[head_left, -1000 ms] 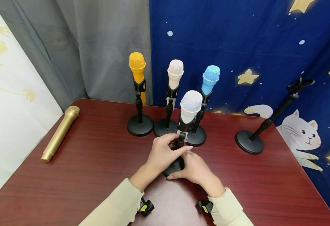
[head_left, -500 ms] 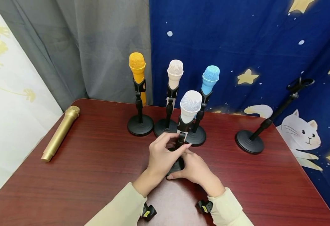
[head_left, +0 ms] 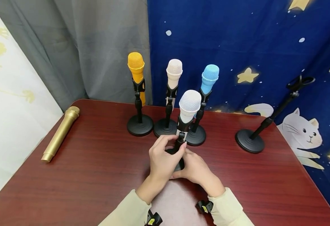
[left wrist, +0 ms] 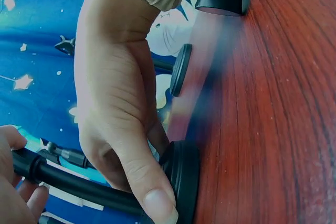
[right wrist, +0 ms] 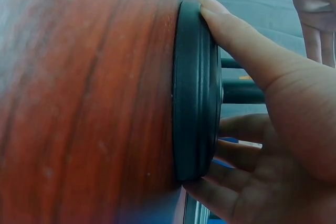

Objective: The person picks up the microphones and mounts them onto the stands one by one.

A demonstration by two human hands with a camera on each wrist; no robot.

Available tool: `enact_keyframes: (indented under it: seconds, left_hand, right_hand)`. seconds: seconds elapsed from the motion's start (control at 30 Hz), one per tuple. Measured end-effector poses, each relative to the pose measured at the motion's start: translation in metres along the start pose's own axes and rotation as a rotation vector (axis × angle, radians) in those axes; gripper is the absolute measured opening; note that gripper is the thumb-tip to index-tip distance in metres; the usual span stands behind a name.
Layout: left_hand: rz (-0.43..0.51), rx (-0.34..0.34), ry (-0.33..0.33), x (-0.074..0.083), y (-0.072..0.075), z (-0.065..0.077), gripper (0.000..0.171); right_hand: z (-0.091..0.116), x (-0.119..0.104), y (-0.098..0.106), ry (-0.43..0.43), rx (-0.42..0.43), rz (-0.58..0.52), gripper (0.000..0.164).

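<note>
A white microphone [head_left: 189, 105] stands upright in the clip of a black microphone stand [right wrist: 195, 98] at the middle of the table. My left hand [head_left: 162, 160] grips the stand's pole just below the clip, thumb and fingers curled round it. Lower down, my right hand [head_left: 195, 166] holds the round base, with its thumb on the near edge and its fingers on the far side, as the right wrist view shows. The base rests on the table. In the head view, both hands hide much of the pole and base.
Behind stand a yellow microphone [head_left: 136, 64], a cream microphone [head_left: 174, 70] and a blue microphone [head_left: 210, 75], each on a black stand. A gold microphone [head_left: 61, 133] lies at the left. At the right is a stand [head_left: 250, 141] with an unfilled clip. Curtains [head_left: 114, 47] hang behind the table.
My left wrist and forearm have shifted to the right, and the left hand has turned around the pole, its thumb drawing in closer. My right hand and the stand look nearly unmoved.
</note>
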State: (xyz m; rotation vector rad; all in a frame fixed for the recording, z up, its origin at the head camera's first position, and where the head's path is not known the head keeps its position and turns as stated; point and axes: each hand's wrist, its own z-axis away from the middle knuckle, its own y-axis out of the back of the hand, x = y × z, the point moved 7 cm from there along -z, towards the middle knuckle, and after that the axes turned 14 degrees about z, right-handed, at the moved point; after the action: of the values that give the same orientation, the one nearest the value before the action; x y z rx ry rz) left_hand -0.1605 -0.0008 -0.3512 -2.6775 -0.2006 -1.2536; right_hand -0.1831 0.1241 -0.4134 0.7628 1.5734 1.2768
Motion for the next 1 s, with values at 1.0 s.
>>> enact_keyframes:
  seconds: [1.0]
  left_hand:
    - [0.014, -0.158, 0.100, -0.010, 0.002, -0.012, 0.028]
  right_hand:
    - [-0.001, 0.000, -0.002, 0.000, -0.015, -0.009, 0.101]
